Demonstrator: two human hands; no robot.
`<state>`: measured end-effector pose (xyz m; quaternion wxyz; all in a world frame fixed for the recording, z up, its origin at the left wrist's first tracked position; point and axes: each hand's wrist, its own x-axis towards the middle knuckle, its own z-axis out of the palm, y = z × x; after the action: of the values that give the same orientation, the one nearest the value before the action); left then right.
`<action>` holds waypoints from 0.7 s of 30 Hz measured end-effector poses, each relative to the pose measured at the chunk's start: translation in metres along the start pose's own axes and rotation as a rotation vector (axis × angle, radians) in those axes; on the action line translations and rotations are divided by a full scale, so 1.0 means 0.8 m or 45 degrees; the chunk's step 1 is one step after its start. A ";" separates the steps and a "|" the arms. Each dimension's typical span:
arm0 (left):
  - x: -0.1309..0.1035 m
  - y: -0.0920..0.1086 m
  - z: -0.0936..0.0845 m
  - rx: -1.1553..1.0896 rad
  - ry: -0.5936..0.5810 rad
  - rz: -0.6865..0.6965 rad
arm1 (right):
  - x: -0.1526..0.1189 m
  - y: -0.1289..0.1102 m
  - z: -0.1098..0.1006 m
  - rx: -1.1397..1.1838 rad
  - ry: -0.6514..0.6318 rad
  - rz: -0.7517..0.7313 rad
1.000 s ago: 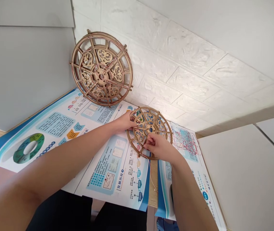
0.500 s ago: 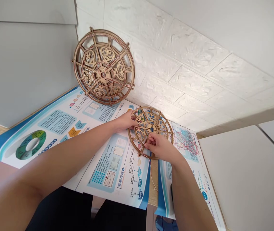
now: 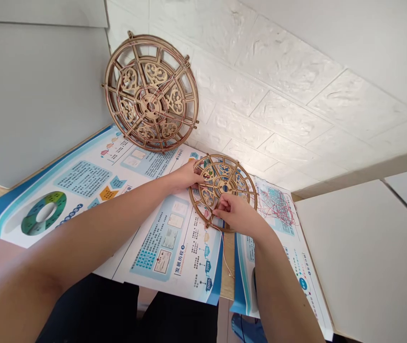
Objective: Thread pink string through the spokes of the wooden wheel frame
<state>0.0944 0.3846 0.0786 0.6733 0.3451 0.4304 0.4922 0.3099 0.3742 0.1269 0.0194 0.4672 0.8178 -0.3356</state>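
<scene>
A round openwork wooden frame lies on the printed poster sheet. My left hand grips its left rim, thumb on top. Over the lower part of the frame, my right hand is closed in a pinch, with thumb and forefinger together; a thin wire runs close to the fingertips, but what they hold is too small to make out. That thin wire hangs from the frame's lower edge across the sheet. A larger wooden round frame with reddish wires leans upright against the wall.
Tangled red and white wires lie right of the small frame. Poster sheets cover the table. A white brick-patterned wall stands behind, a grey panel at left, a white panel at right.
The view has shifted slightly, so the frames and sheets sit a little higher in the picture. Both hands keep nearly the same places on the small frame.
</scene>
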 end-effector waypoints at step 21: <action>0.002 -0.002 0.000 -0.020 0.007 0.009 | -0.007 0.000 -0.016 0.160 -0.012 -0.036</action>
<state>0.0951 0.3858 0.0765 0.6731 0.3400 0.4271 0.4989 0.3170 0.3771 0.1386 -0.0110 0.4542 0.8015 -0.3888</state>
